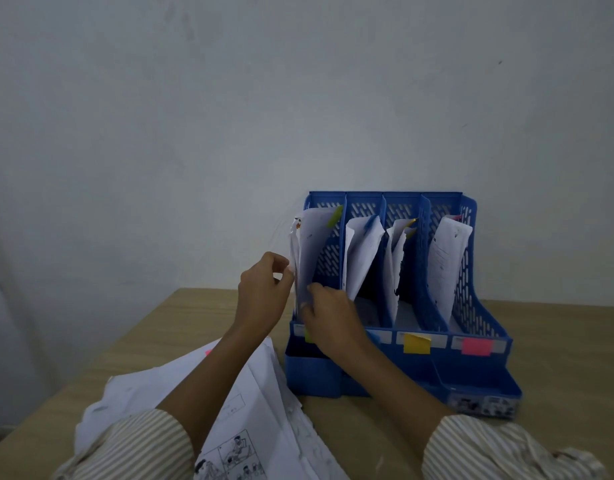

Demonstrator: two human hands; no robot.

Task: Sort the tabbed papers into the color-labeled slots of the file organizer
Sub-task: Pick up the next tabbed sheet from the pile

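A blue file organizer [478,306] with four upright slots stands on the wooden table. Its front carries a green label half hidden behind my right hand, a blue one, a yellow label [416,344] and a pink label [476,347]. A green-tabbed paper [310,251] stands in the leftmost slot. My left hand [264,292] pinches that paper's left edge, and my right hand [329,317] grips its lower part at the slot's mouth. Blue-tabbed sheets [362,251], yellow-tabbed sheets [397,244] and a pink-tabbed sheet [445,258] stand in the other slots.
A loose pile of white papers [264,410] lies on the table [558,341] under my left forearm, one with a pink tab [208,352] showing. A grey wall rises right behind the organizer. The table's left edge runs diagonally at the left.
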